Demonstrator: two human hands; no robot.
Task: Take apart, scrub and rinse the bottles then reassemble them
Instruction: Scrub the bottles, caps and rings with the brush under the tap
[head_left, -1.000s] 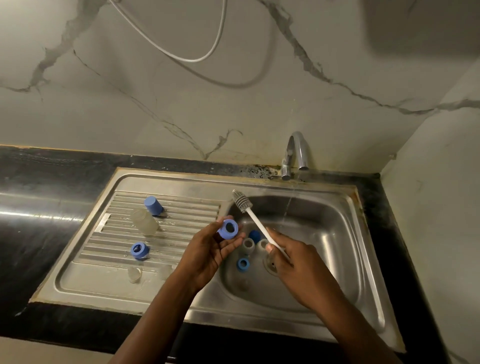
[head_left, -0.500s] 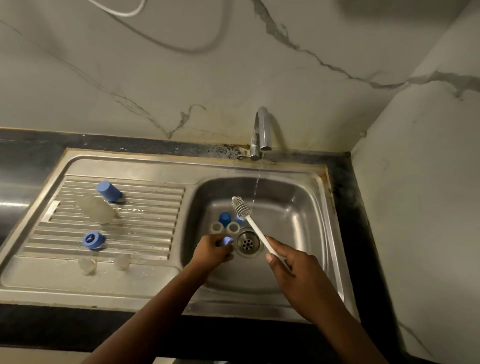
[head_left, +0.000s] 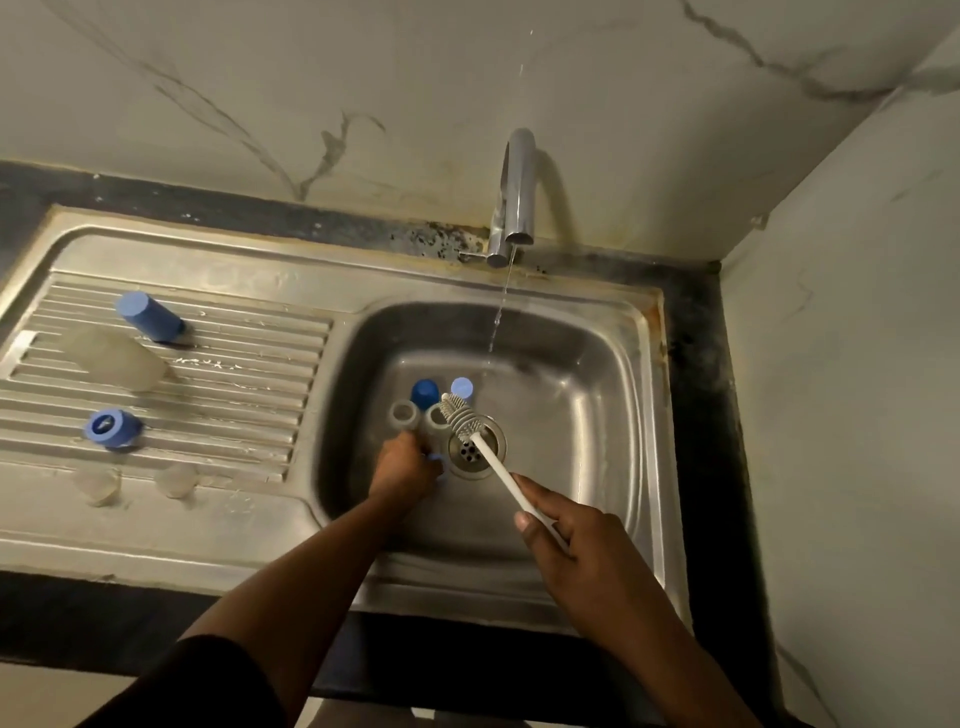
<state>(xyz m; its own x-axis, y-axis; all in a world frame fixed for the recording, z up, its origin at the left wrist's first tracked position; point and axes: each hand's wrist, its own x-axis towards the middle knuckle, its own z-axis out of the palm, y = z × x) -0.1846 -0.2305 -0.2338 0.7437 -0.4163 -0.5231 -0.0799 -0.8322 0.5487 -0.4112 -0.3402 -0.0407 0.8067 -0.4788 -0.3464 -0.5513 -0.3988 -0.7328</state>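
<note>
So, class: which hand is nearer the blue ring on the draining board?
Left. The left hand is in the basin, right of the blue ring; the right hand, holding the brush, is farther right.

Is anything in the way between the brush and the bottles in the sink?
Nothing visible. The brush head is right beside the nearer bottle, over the drain. The left hand is beside them, not between.
</note>
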